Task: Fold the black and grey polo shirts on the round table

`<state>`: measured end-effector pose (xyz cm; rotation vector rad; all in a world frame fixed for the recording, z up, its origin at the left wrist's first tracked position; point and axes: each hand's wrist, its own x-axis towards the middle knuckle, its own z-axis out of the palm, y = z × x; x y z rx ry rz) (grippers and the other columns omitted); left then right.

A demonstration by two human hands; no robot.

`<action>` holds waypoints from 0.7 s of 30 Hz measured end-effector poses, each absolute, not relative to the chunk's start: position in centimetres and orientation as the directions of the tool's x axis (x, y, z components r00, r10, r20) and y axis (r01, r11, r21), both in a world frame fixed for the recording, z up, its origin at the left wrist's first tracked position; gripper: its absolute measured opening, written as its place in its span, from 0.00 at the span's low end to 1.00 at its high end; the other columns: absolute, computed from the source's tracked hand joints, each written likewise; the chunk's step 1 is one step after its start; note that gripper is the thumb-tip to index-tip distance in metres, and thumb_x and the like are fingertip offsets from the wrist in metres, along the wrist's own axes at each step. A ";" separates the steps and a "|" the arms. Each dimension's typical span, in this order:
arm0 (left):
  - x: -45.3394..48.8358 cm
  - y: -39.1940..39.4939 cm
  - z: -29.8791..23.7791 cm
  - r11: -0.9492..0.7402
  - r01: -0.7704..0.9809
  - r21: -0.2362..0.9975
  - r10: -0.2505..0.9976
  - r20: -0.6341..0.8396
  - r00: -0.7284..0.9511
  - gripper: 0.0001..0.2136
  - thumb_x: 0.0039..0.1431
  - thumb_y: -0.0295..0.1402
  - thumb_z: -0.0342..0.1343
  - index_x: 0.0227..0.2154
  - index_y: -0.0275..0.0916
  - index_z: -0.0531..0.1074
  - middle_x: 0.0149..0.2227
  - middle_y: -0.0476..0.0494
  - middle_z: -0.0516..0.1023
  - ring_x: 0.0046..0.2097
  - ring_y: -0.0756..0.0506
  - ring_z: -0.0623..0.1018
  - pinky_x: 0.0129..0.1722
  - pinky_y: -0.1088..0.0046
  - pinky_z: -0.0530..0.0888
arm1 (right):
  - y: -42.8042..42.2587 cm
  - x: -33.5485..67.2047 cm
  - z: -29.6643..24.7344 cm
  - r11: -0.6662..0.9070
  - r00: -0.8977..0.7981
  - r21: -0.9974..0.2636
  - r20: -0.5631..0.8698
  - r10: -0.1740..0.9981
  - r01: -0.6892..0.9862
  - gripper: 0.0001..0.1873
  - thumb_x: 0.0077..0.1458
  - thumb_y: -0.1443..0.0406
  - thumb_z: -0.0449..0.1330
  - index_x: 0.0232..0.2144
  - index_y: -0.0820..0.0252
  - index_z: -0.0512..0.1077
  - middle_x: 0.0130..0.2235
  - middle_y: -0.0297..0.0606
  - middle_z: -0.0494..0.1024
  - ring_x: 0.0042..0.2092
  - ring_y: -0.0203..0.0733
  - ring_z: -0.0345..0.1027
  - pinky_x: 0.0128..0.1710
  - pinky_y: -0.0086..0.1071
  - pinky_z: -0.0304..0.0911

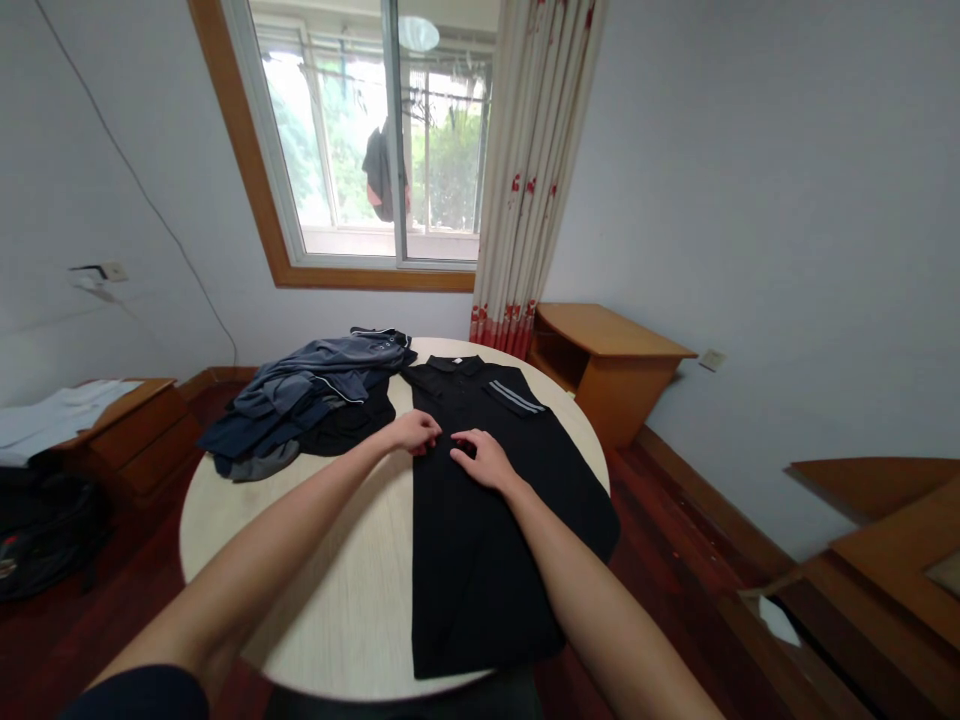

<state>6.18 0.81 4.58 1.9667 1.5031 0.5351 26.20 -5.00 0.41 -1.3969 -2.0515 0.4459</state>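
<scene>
A black polo shirt (480, 540) lies on the round pale table (345, 570), its collar toward the window. Its left side runs in a straight edge, and a sleeve with two grey stripes (516, 396) lies across the right chest. My left hand (415, 432) is at the shirt's left edge with its fingers curled in; no cloth is seen lifted in them. Over the middle of the shirt is my right hand (484, 458), thumb and fingers bent but apart, holding nothing. Whether either hand touches the cloth, I cannot tell.
A heap of dark blue, grey and black clothes (315, 385) covers the table's back left. Behind the table stand a wooden cabinet (600, 335) and a patterned curtain (532, 170) beside the window. A low wooden cabinet with papers (67, 415) is at left, above a black bag (45, 530).
</scene>
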 end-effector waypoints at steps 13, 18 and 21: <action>3.7 16.6 4.7 -0.196 0.980 0.024 0.978 0.080 0.194 0.25 0.61 0.31 0.52 0.62 0.45 0.67 0.55 0.29 0.76 0.52 0.32 0.78 0.51 0.56 0.73 | -6.0 25.7 2.0 0.314 -0.281 -0.545 0.146 0.948 0.777 0.15 0.59 0.67 0.58 0.46 0.53 0.79 0.35 0.35 0.78 0.40 0.41 0.69 0.43 0.33 0.59; 4.3 19.6 6.0 -0.246 0.968 -0.045 0.964 0.093 0.250 0.16 0.65 0.31 0.49 0.51 0.38 0.76 0.50 0.30 0.79 0.50 0.33 0.78 0.50 0.57 0.71 | -6.0 25.7 2.2 0.290 -0.260 -0.580 0.137 0.956 0.761 0.14 0.57 0.68 0.57 0.42 0.53 0.80 0.36 0.36 0.78 0.39 0.40 0.70 0.41 0.31 0.60; 5.3 21.2 7.0 -0.271 0.961 -0.047 0.956 0.102 0.275 0.15 0.65 0.32 0.50 0.50 0.40 0.77 0.52 0.32 0.78 0.51 0.35 0.77 0.51 0.59 0.70 | -6.0 25.7 2.1 0.260 -0.217 -0.632 0.146 0.965 0.730 0.15 0.55 0.70 0.56 0.40 0.54 0.81 0.36 0.36 0.79 0.38 0.39 0.70 0.39 0.30 0.60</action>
